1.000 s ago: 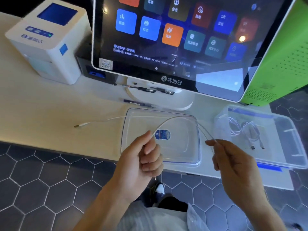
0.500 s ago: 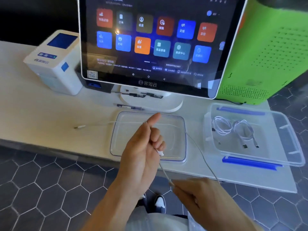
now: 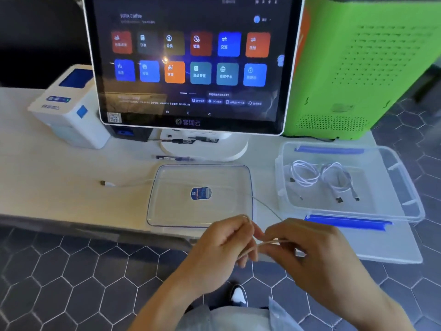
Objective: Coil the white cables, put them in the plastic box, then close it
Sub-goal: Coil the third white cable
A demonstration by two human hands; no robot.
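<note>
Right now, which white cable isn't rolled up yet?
The long white cable held by both hands, stretched over the clear plastic lid. The other two coiled white cables lie inside the clear plastic box.

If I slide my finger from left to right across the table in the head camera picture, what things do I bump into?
White printer → loose cable plug → clear lid with a blue sticker → plastic box holding two coiled white cables. The big screen and green machine stand farther back.
</note>
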